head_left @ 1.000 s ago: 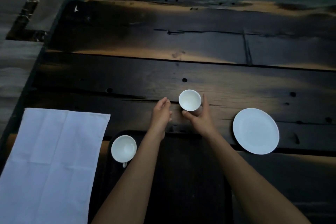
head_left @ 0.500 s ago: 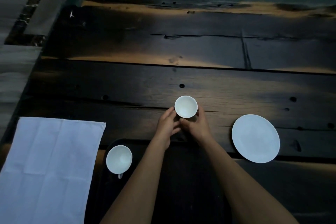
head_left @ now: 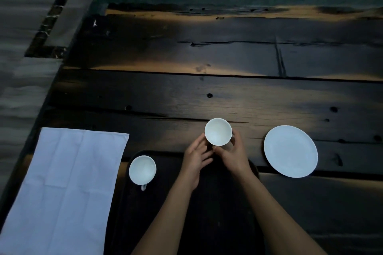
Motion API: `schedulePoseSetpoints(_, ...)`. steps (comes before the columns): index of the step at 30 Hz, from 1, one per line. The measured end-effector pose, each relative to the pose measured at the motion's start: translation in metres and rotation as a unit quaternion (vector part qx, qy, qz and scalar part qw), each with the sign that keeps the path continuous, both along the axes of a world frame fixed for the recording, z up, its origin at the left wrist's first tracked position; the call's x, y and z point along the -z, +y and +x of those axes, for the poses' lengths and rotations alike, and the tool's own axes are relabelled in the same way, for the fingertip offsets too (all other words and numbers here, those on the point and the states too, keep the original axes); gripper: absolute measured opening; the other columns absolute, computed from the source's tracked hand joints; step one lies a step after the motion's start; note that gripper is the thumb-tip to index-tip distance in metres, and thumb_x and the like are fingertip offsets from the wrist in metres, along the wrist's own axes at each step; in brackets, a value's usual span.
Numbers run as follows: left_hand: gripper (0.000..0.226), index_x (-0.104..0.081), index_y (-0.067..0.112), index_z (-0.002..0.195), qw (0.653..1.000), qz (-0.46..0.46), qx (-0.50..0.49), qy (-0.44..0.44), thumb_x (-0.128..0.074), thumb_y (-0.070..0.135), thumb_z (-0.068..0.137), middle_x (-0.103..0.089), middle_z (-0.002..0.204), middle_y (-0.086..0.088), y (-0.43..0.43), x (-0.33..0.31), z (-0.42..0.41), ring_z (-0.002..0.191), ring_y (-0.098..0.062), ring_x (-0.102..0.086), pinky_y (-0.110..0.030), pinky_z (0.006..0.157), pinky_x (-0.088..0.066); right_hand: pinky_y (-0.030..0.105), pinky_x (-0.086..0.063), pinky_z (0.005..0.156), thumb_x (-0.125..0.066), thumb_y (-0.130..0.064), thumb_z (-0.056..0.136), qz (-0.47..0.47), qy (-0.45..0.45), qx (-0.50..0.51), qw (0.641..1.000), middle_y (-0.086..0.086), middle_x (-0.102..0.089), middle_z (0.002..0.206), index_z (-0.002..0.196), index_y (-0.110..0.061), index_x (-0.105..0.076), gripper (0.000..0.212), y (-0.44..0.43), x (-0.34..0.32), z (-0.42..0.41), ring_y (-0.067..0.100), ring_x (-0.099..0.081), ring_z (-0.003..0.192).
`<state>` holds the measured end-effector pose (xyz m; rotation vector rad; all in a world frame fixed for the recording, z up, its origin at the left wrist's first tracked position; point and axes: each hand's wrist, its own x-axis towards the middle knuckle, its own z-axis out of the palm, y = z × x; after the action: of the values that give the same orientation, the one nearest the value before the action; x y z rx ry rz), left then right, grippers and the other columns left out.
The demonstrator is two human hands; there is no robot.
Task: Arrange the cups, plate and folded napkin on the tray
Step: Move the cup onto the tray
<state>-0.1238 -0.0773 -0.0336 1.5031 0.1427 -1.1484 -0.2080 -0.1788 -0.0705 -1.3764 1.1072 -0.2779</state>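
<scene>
**White cup at the far rim of the tray, with both hands on it**

To do this step well, I would bring the cup in over the rim level and low. It should go down on bare tray to the right of the second cup, which stands in the tray's far-left corner, leaving room for the plate and napkin. The cup is upright between the hands and just beyond them. The right hand grasps it, thumb and fingers curled round its right side. The left hand is not clenched, its fingers lying fairly straight against the cup's near-left side. Whether the cup is lifted cannot be told. The plate lies right of the tray and the napkin left of it, both on the wooden table.
</scene>
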Motion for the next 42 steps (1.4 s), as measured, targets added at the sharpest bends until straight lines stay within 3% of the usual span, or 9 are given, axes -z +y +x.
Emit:
schedulePoseSetpoints(6,0.051,-0.056,0.040,0.137,1.000,0.004,-0.009,0.013,-0.042,0.007,0.101,-0.058,0.145,0.009,0.038,0.000,-0.057,0.108,-0.013,-0.072,-0.034,0.093,-0.055,0.042,-0.053,0.103,-0.079,-0.003,0.074,-0.001,0.033,0.005,0.999,-0.008,-0.064,0.132,0.138,-0.029,-0.053,0.074,0.037,0.001,-0.056,0.013,-0.059,0.126)
schedulePoseSetpoints(9,0.051,-0.056,0.039,0.136,1.000,0.015,-0.009,0.024,-0.042,0.005,0.100,-0.058,0.145,0.008,0.048,0.002,-0.079,0.106,-0.013,-0.073,-0.034,0.093,-0.055,0.042,-0.052,0.105,-0.078,-0.002,0.073,-0.007,0.044,0.003,0.999,-0.012,-0.064,0.130,0.134,-0.030,-0.054,0.072,0.049,0.003,-0.078,0.009,-0.059,0.125)
schedulePoseSetpoints(12,0.055,-0.054,0.035,0.139,0.999,0.022,-0.013,0.039,-0.042,0.001,0.098,-0.057,0.147,0.008,0.053,0.005,-0.098,0.106,-0.014,-0.073,-0.034,0.094,-0.056,0.036,-0.054,0.101,-0.076,-0.003,0.072,-0.004,0.057,0.005,0.998,-0.025,-0.061,0.124,0.132,-0.041,-0.051,0.075,0.055,0.001,-0.096,-0.005,-0.057,0.119)
schedulePoseSetpoints(18,0.069,-0.051,0.031,0.143,0.998,0.028,0.003,0.054,-0.038,-0.011,0.090,-0.053,0.150,0.008,0.047,0.005,-0.123,0.113,-0.018,-0.070,-0.030,0.090,-0.056,0.045,-0.053,0.104,-0.072,0.005,0.074,0.000,0.071,-0.002,0.997,-0.009,-0.061,0.130,0.140,-0.025,-0.050,0.075,0.051,0.004,-0.118,0.015,-0.058,0.125)
schedulePoseSetpoints(22,0.067,-0.049,0.034,0.139,0.999,0.028,0.018,0.041,-0.045,-0.011,0.090,-0.051,0.151,0.009,0.040,0.001,-0.131,0.122,-0.018,-0.063,-0.026,0.086,-0.054,0.036,-0.053,0.101,-0.070,0.007,0.073,-0.009,0.075,-0.012,0.997,-0.008,-0.060,0.131,0.140,-0.023,-0.050,0.076,0.048,0.005,-0.124,0.016,-0.057,0.126)
schedulePoseSetpoints(32,0.066,-0.046,0.034,0.139,0.999,0.019,0.027,0.033,-0.042,-0.012,0.092,-0.046,0.155,0.008,0.023,0.002,-0.134,0.128,-0.018,-0.058,-0.023,0.083,-0.053,0.038,-0.051,0.104,-0.068,0.007,0.074,-0.012,0.076,-0.031,0.997,-0.010,-0.059,0.130,0.141,-0.025,-0.048,0.077,0.033,0.003,-0.123,0.014,-0.056,0.125)
schedulePoseSetpoints(36,0.070,-0.039,0.030,0.149,0.999,0.022,0.035,0.035,-0.044,-0.010,0.093,-0.043,0.157,0.007,0.024,0.006,-0.133,0.128,-0.019,-0.058,-0.025,0.086,-0.052,0.030,-0.046,0.097,-0.069,0.001,0.076,-0.017,0.092,-0.052,0.994,-0.009,-0.060,0.130,0.144,-0.025,-0.045,0.077,0.029,0.000,-0.123,0.016,-0.056,0.126)
schedulePoseSetpoints(38,0.073,-0.030,0.029,0.156,0.998,0.027,0.045,0.035,-0.044,-0.008,0.094,-0.039,0.160,0.008,0.027,0.009,-0.133,0.131,-0.021,-0.055,-0.027,0.090,-0.050,0.034,-0.047,0.102,-0.070,-0.003,0.078,-0.023,0.098,-0.065,0.993,-0.004,-0.059,0.137,0.149,-0.023,-0.039,0.080,0.030,-0.001,-0.123,0.020,-0.055,0.130)
schedulePoseSetpoints(42,0.069,-0.023,0.024,0.159,0.997,0.043,0.064,0.010,-0.049,0.001,0.099,-0.037,0.161,0.003,0.036,0.012,-0.131,0.136,-0.024,-0.051,-0.038,0.105,-0.046,0.045,-0.038,0.117,-0.072,-0.009,0.085,-0.016,0.125,-0.068,0.990,0.006,-0.043,0.159,0.163,-0.017,-0.009,0.101,0.032,-0.005,-0.125,0.025,-0.043,0.145)
